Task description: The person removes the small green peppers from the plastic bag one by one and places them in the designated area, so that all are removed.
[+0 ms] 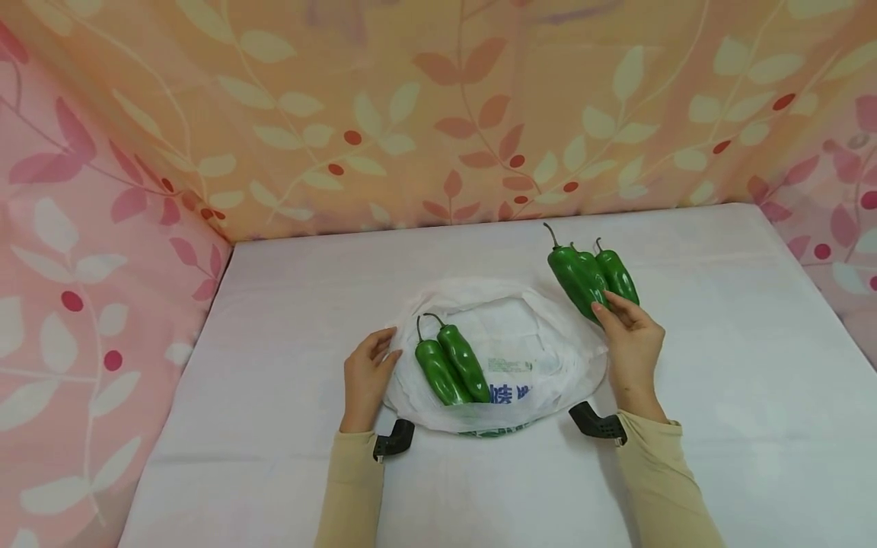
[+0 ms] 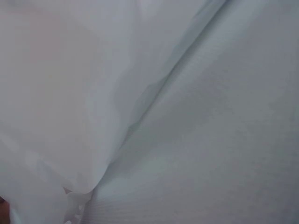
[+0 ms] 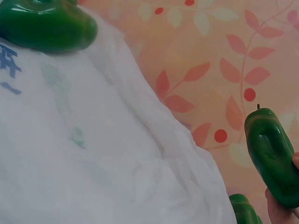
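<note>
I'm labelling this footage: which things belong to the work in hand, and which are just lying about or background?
Likely part of the work:
white plastic bag
two green peppers in the bag
pepper held in the right hand
two peppers beside it

Likely background:
white table covering
floral cloth
black wrist devices

Two glossy green peppers (image 1: 452, 369) lie side by side inside the open white bag (image 1: 575, 373); a held pepper (image 1: 574, 278) tilts stem-up near its rim.

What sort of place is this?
Probably a makeshift indoor filming booth: leafy cloth hangs around a white-covered table, and a black gadget, perhaps a camera, sits at the right sleeve.
</note>
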The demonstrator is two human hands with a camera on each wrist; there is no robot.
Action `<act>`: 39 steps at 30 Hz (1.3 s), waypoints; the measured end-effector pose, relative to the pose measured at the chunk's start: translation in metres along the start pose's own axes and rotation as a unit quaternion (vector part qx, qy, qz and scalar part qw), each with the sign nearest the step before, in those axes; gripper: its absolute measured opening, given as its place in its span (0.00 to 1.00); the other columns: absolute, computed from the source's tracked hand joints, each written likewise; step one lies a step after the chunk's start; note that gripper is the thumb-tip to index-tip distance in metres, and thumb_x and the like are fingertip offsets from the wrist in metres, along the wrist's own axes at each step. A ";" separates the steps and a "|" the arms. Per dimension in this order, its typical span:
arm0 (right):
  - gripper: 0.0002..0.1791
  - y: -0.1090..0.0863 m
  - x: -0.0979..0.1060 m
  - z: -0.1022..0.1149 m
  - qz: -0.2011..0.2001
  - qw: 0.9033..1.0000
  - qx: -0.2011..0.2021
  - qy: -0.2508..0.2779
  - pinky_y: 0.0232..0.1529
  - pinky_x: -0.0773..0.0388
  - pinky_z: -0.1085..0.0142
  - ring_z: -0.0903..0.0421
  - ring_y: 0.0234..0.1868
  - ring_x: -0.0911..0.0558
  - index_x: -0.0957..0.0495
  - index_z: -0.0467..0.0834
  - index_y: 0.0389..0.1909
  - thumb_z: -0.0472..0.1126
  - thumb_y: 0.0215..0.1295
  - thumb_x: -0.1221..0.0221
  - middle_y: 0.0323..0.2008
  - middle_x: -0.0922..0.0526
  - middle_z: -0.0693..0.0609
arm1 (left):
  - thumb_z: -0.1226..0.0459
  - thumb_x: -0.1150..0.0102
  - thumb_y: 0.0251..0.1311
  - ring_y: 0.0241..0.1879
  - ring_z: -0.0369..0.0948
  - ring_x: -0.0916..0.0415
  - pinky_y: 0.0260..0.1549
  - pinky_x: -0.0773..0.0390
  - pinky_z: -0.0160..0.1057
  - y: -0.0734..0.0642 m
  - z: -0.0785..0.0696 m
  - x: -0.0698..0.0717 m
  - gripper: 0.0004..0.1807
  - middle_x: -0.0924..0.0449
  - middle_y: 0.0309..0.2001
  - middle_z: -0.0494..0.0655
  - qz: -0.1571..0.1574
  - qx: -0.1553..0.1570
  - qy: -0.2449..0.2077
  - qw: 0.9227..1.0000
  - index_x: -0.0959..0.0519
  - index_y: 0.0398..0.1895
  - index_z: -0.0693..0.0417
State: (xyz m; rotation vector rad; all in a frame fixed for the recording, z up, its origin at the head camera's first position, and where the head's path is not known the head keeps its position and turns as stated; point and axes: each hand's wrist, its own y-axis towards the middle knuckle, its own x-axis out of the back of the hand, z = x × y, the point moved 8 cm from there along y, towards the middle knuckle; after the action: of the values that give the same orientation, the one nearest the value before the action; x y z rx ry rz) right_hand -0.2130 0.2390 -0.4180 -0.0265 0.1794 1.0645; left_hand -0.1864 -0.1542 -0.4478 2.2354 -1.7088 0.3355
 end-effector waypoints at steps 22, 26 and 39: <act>0.15 0.024 0.037 0.005 -0.088 0.994 -0.032 0.049 0.29 0.21 0.79 0.60 0.35 0.18 0.17 0.34 0.42 0.28 0.52 0.33 0.30 0.15 0.52 | 0.77 0.37 0.52 0.51 0.48 0.23 0.50 0.23 0.34 0.002 0.007 -0.001 0.19 0.20 0.50 0.57 0.003 0.016 -0.013 1.000 0.21 0.49 0.64; 0.15 0.027 0.042 0.001 -0.104 0.992 -0.042 0.062 0.27 0.21 0.79 0.60 0.35 0.19 0.17 0.35 0.42 0.28 0.51 0.33 0.31 0.16 0.52 | 0.77 0.37 0.53 0.51 0.47 0.23 0.50 0.23 0.32 0.002 0.008 0.000 0.19 0.20 0.49 0.57 0.002 0.018 -0.013 1.000 0.21 0.50 0.63; 0.14 0.037 0.057 -0.002 -0.140 0.986 -0.047 0.083 0.27 0.20 0.78 0.60 0.33 0.19 0.16 0.35 0.40 0.27 0.50 0.33 0.33 0.17 0.50 | 0.77 0.37 0.52 0.51 0.47 0.22 0.50 0.23 0.33 0.001 0.009 0.000 0.19 0.20 0.48 0.58 0.002 0.021 -0.016 1.000 0.21 0.50 0.62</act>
State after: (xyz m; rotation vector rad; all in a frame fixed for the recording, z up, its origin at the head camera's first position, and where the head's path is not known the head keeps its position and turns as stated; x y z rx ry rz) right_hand -0.2187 0.3066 -0.4270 -0.2196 0.2676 0.7894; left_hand -0.1872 -0.1579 -0.4557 2.2791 -1.7379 0.3424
